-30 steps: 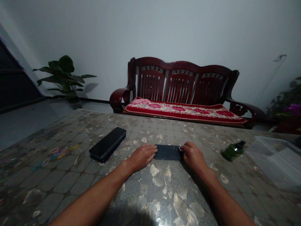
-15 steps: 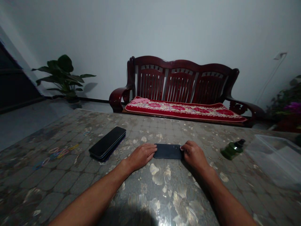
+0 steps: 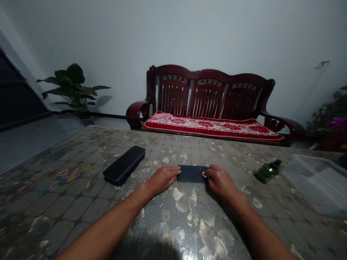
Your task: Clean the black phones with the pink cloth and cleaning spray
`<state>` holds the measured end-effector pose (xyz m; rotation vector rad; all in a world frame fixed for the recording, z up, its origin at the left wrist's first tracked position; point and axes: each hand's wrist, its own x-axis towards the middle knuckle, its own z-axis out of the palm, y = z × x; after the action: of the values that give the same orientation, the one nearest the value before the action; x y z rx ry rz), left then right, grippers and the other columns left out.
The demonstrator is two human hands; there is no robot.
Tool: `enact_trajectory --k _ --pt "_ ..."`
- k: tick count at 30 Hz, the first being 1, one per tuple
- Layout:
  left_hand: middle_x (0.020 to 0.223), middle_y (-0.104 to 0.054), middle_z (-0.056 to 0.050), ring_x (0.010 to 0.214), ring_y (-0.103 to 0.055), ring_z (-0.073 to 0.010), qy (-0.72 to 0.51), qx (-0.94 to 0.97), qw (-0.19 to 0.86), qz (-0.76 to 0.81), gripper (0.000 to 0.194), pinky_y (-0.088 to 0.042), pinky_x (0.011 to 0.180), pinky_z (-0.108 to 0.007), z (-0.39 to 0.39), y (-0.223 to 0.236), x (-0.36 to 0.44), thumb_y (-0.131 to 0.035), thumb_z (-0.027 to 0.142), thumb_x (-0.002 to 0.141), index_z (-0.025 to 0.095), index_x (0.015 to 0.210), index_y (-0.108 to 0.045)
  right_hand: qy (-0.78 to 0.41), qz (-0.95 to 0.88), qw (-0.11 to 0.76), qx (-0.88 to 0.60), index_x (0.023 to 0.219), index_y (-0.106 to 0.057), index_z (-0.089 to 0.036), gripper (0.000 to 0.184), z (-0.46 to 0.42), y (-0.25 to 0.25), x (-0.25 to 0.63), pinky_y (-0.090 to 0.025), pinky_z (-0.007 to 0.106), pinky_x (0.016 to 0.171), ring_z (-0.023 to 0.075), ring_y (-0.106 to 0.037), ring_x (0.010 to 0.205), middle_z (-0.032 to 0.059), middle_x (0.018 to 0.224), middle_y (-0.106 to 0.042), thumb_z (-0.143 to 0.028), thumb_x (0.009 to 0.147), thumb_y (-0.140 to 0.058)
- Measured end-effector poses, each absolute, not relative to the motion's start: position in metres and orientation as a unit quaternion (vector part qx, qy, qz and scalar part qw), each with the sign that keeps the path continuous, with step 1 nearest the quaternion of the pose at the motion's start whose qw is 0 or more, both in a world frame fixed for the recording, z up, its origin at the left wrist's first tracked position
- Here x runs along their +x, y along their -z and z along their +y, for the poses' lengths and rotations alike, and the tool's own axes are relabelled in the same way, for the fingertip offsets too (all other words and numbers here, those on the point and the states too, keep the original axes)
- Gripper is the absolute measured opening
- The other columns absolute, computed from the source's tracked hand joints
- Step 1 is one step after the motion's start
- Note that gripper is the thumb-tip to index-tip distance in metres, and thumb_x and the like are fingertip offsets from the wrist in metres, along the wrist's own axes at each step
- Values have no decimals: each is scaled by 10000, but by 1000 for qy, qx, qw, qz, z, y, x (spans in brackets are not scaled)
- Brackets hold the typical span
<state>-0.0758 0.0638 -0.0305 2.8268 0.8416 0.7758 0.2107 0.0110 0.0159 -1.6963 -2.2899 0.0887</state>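
A dark blue smartphone (image 3: 191,174) lies flat and crosswise on the table, its back with the camera facing up. My left hand (image 3: 164,178) grips the phone's left end, the fingers close together over its edge. At the other end, my right hand (image 3: 221,180) is closed in a pinch on a small pale pinkish pad (image 3: 204,174), which touches the phone's back near the camera. Most of the pad is hidden by my fingers. To the left lies a slanted stack of smartphones (image 3: 124,164), the top one with its black screen up.
Coloured rubber bands (image 3: 69,176) lie at the left of the patterned table (image 3: 162,148). On the right are a green spray bottle (image 3: 267,171) and a clear plastic box (image 3: 311,184). A wooden bench (image 3: 211,94) stands beyond, with a potted plant (image 3: 77,88) at far left.
My right hand has slid slightly left with the pad, from the phone's right edge onto its back. My left hand and the phone have stayed in place.
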Motion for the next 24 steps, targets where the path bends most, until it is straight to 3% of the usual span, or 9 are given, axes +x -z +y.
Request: enact_trajectory --k 6,13,24 --pt "1241 -733 -104 1187 -680 -227 -255 925 40 278 293 -543 1047 -394 63 31 -76 -550 119 951 172 1198 -700 -56 -783 138 -604 888 -771 -194 307 10 -19 210 -406 241 719 169 -633 821 60 900 -679 -32 814 -522" --pt "1246 -732 -92 1177 -685 -218 -253 923 47 286 293 -548 1039 -387 62 28 -75 -546 130 959 191 1199 -703 -71 -841 166 -511 899 -751 -199 341 2 -16 193 -420 238 766 180 -612 885 49 886 -658 8 766 -514" --pt "1238 -737 -85 1177 -684 -219 -248 927 31 280 286 -538 1046 -380 62 27 -74 -546 137 964 193 1197 -702 -34 -823 156 -546 902 -763 -205 334 4 -14 200 -422 253 731 185 -623 860 59 895 -674 -16 779 -517"
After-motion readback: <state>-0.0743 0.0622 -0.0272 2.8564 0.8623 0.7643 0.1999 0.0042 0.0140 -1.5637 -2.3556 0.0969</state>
